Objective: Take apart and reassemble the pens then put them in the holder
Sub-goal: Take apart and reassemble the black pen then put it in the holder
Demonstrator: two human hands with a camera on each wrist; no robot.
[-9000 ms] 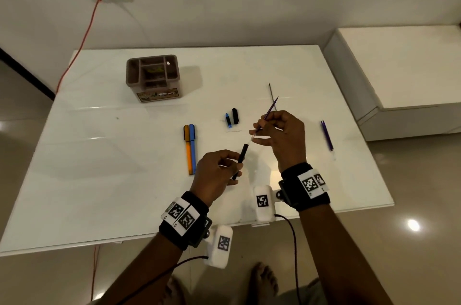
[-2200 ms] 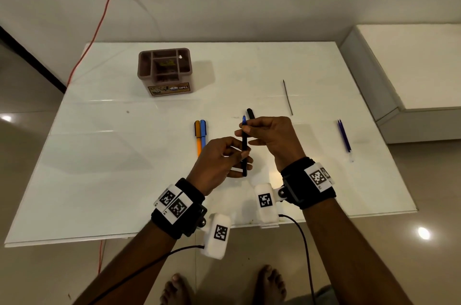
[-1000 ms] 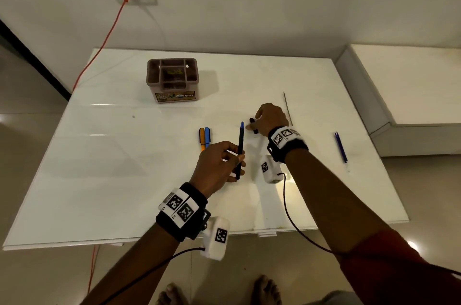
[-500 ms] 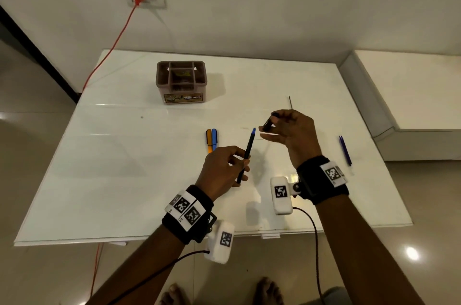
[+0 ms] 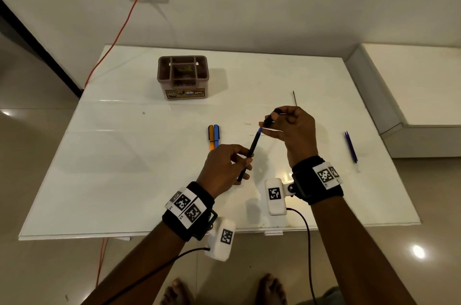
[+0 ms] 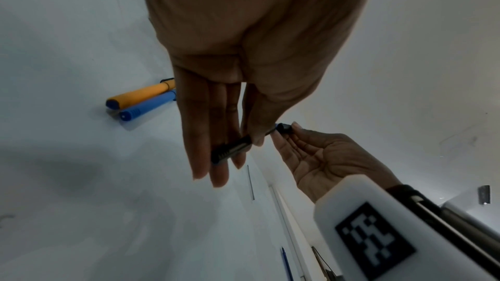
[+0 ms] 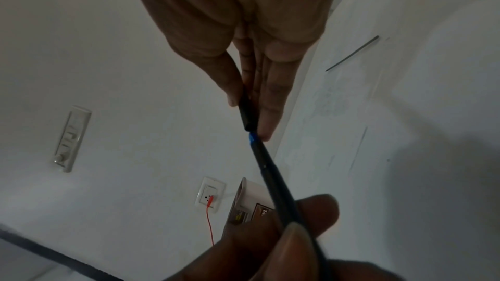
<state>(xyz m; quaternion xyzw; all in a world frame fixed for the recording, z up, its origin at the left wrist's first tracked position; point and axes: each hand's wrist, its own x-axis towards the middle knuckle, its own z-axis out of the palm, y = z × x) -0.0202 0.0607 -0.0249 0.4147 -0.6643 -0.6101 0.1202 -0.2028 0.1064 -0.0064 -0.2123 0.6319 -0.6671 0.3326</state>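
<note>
My left hand grips a black pen barrel with a blue tip, tilted up to the right above the white table. My right hand pinches a black cap between thumb and fingers, its mouth almost touching the blue tip. The right wrist view shows the cap just short of the barrel. From the left wrist, the barrel lies across my fingers and the cap is beyond it. The brown holder stands at the back left.
An orange pen and a blue pen lie side by side left of my hands. A thin refill lies behind my right hand. A purple pen lies near the table's right edge. An orange cord runs from the wall socket.
My right hand reached out to the table, picked up the black cap and brought it back to the blue tip of the barrel. The left hand kept hold of the barrel.
</note>
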